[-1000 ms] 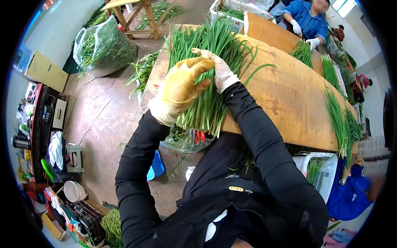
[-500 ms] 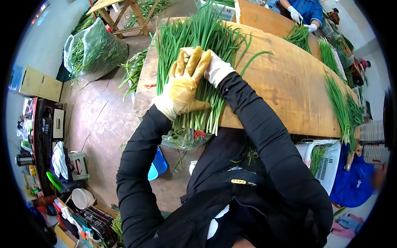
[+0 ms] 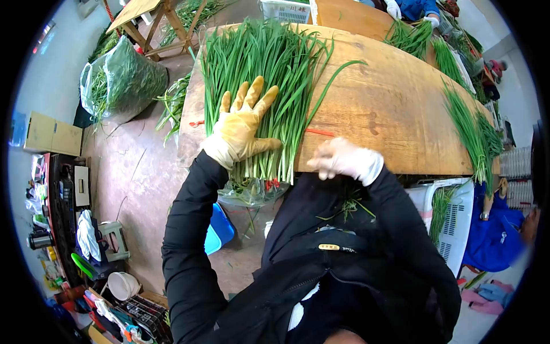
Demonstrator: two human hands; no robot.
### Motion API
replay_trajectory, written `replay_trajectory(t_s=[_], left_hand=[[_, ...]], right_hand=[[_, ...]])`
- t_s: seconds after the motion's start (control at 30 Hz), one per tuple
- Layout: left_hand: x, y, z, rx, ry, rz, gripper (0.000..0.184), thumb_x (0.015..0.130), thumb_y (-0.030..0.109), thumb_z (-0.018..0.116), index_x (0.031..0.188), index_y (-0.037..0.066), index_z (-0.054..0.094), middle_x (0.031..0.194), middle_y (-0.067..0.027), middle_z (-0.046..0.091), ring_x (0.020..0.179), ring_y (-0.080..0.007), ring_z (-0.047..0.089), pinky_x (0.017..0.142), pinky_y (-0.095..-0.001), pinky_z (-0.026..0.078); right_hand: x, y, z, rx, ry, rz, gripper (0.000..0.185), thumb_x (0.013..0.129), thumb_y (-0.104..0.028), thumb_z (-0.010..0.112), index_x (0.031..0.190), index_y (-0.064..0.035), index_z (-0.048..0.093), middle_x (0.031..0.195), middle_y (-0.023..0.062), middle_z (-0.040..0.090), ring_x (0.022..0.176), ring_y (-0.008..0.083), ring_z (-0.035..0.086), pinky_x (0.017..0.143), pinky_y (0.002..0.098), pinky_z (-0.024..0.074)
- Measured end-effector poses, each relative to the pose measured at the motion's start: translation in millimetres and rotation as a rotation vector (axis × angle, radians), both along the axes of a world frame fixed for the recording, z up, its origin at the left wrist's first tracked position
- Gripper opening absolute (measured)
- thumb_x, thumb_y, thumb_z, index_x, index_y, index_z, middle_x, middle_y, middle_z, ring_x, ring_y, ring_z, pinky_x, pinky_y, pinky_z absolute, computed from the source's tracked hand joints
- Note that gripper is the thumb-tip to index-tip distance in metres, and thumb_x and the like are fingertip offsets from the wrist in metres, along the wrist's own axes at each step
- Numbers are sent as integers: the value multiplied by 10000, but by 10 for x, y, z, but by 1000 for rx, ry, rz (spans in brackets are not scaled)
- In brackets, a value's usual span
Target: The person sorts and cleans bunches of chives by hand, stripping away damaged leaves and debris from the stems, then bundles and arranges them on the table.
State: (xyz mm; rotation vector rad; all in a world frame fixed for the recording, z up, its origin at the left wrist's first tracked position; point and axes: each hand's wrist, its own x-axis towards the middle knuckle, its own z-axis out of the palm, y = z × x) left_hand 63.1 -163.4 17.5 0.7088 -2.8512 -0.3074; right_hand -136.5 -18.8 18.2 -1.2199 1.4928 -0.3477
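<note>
A wide bundle of long green stalks (image 3: 286,74) lies on the wooden table (image 3: 389,120), pale ends toward me. My left hand (image 3: 243,123), in a yellowed glove, rests flat on the bundle with its fingers spread. Right of the pale ends, at the table's near edge, my right hand (image 3: 341,159) is in a white glove, its fingers curled together; whatever they may hold is too small to make out. A red strip (image 3: 319,132) lies on the wood just above it. One long leaf curves away from the bundle to the right.
More green bunches (image 3: 467,137) lie at the table's right end. A co-worker's gloved hands (image 3: 394,9) handle stalks at the far side; another person in blue (image 3: 495,238) is at right. A white crate (image 3: 452,218), a stuffed plastic bag (image 3: 123,80) and a blue container (image 3: 219,229) stand around.
My right hand has left the bundle and moved right and down to the table's near edge. My left hand stays spread on the stalks. The red strip beside the bundle now shows.
</note>
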Motion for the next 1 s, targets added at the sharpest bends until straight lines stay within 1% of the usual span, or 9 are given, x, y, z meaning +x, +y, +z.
replay_trajectory(t_s=[0.13,0.2,0.43,0.5,0.53,0.57,0.6,0.73,1.0], left_hand=[[-14,14,28,-25,-26,2,932,637,555,622,1374,220,160,1424,-127,119,1298,-357,126,1023,-496,92],[-10,10,0,-45,-34,-1,933,636,556,622,1374,221,158,1423,-127,121,1297,-358,127,1022,-498,95],[-47,28,95,-28,-54,16,905,641,500,654,1363,219,186,1417,-139,131,1292,-367,137,1025,-504,115],[-46,20,110,-9,-65,17,854,677,493,628,1360,223,192,1417,-146,130,1288,-385,136,1023,-506,117],[-42,9,81,-26,-67,15,766,738,484,569,1358,223,203,1417,-151,130,1286,-388,144,1022,-508,114],[-46,-7,47,-41,-66,16,719,767,477,532,1358,224,208,1417,-151,129,1285,-389,148,1022,-509,114],[-52,-13,22,-56,-65,17,674,797,469,495,1357,226,212,1418,-152,129,1283,-390,152,1021,-510,113],[-51,-60,-82,-4,-105,50,600,842,490,401,1363,272,197,1431,-111,112,1303,-348,121,1028,-479,66],[-41,-71,-143,14,-59,51,577,857,460,403,1364,285,191,1438,-86,95,1309,-329,111,1031,-471,60]], right_hand=[[309,-181,-126,-93,-32,-226,284,833,-267,538,773,11,527,612,63,590,510,130,566,460,266,457],[428,-369,-126,-93,-34,-296,238,831,-215,514,795,21,511,616,79,588,509,141,575,421,275,452],[237,-284,-299,-188,-65,-335,229,835,-242,548,825,-15,519,609,52,589,468,102,538,393,255,415],[318,-205,-168,-439,5,-311,256,825,-271,570,792,-21,523,622,64,574,492,99,532,437,269,422],[382,-163,-158,-604,1,-272,262,818,-277,581,786,-23,523,624,66,568,508,102,533,461,273,430],[465,-154,-199,-715,-77,-197,282,796,-296,604,785,-28,520,672,71,563,567,137,546,535,277,444],[583,-137,-63,-799,70,-65,298,771,-313,619,830,-32,540,749,79,579,653,180,567,598,280,455],[906,-253,-352,-966,160,-104,382,755,-305,620,1035,-53,559,925,112,600,833,240,586,700,296,464],[1123,-300,-166,-804,566,41,221,739,-246,604,866,-70,564,835,86,604,784,262,595,670,352,463]])
